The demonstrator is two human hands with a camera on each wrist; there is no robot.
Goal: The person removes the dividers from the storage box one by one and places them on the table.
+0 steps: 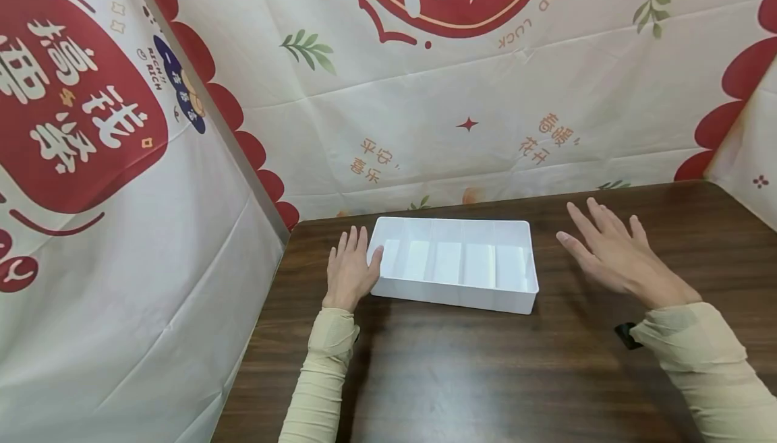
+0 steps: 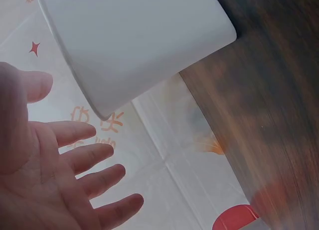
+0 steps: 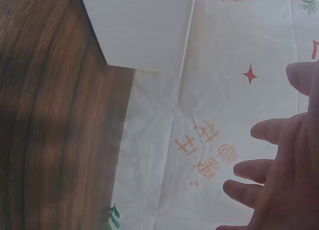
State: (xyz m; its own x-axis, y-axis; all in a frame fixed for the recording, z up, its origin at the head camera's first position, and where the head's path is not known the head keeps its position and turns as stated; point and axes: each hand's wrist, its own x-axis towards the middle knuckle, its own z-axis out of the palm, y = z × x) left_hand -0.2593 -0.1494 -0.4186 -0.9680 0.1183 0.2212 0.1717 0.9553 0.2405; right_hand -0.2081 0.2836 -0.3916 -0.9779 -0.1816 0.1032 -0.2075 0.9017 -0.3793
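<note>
Head: tray sat on table, apparently already placed; left hand just beside its left end, right hand apart, to its right. Left wrist: fingers spread, no grip. Right wrist: fingers spread, nothing held; handling seemingly not yet begun.

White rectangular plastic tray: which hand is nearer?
Left. The left hand is beside the left end of the tray; the right hand is farther, across a gap from its right end.
</note>
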